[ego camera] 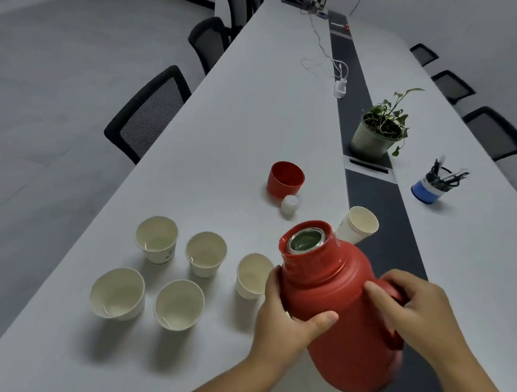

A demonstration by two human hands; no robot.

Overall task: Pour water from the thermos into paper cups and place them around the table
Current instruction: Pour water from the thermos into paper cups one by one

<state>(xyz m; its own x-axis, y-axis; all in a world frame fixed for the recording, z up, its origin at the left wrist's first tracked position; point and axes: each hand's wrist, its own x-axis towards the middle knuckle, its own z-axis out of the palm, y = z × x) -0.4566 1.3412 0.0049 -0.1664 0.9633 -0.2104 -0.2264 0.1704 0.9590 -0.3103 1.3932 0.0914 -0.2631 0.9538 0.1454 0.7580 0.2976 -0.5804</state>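
The red thermos [339, 311] hides part of the nearest paper cup [251, 275] and the base of a tilted cup [360, 223] behind it. Uncapped and leaning left, it shows a silver-rimmed mouth. The left hand [285, 317] wraps its neck; the right hand [411, 307] grips its handle. Whether the four cups [179, 303] on the table [242, 109] hold water is unclear.

Thermos [341, 308] hides one cup's [357, 225] base — forearms cropped.
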